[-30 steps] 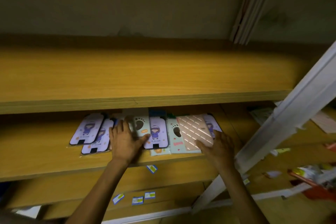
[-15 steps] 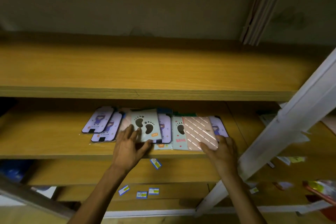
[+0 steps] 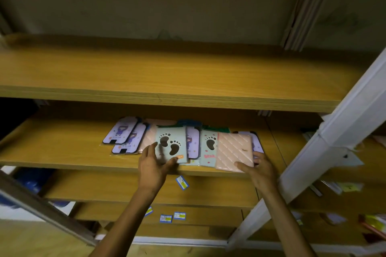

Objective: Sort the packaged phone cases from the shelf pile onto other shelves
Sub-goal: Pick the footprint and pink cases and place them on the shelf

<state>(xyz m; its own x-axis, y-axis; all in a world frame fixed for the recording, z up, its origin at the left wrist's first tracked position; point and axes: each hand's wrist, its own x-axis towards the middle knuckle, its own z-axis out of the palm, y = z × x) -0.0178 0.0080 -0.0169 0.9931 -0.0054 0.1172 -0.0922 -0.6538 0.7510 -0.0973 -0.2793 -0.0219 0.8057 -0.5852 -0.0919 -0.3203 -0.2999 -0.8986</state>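
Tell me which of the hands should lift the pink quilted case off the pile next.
Right. The right hand already grips the pink quilted case at its near edge, while the left hand holds the footprint case.

Mint case (image 3: 171, 146): dark footprints; pink case (image 3: 234, 152): diagonal quilting.

Single head-mounted view, wide-angle, looking forward and slightly downward into a wooden shelving unit from close range. The top shelf (image 3: 167, 73) fills the middle of the frame and is seen from just above its surface; the wall behind it occupies the upper third. The second shelf (image 3: 62, 152) lies lower in the frame, within arm's reach, with two lower shelves receding beneath it. Both forearms enter from the bottom edge. A white upright (image 3: 334, 142) crosses the right side diagonally, bent by lens distortion.
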